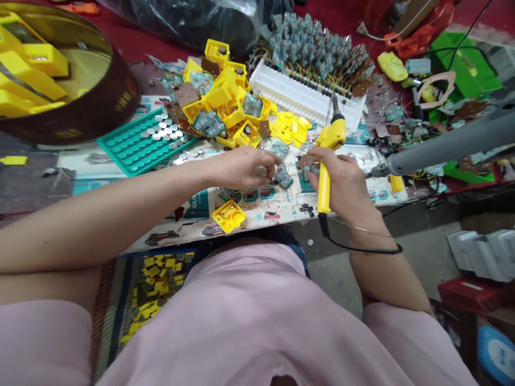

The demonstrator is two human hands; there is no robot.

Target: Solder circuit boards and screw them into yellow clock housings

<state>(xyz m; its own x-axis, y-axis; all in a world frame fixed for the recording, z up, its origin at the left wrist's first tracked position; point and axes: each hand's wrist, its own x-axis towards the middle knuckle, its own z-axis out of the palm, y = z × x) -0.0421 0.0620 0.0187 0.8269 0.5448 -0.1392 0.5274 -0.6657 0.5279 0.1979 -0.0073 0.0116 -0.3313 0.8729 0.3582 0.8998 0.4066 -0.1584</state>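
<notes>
My right hand [346, 179] is closed around the yellow handle of a soldering gun [330, 134], its metal tip pointing away from me. Brown and green board pieces [306, 162] lie by that hand's fingertips; I cannot tell whether they are gripped. My left hand [255, 167] has its fingers curled together just beside a small green circuit board [285, 179]. What is pinched there, if anything, is hidden. Another circuit board [279, 150] lies just beyond these fingers. Nearer to me, an open yellow plastic case [229, 216] rests at the table's front edge.
Yellow cases [227, 99] are heaped behind my left hand, beside a teal tray [129, 140] with silver button cells. A white rack [281, 88] carries wired boards. At left stands a round tin [120, 88]; a grey pole [442, 145] crosses from the right.
</notes>
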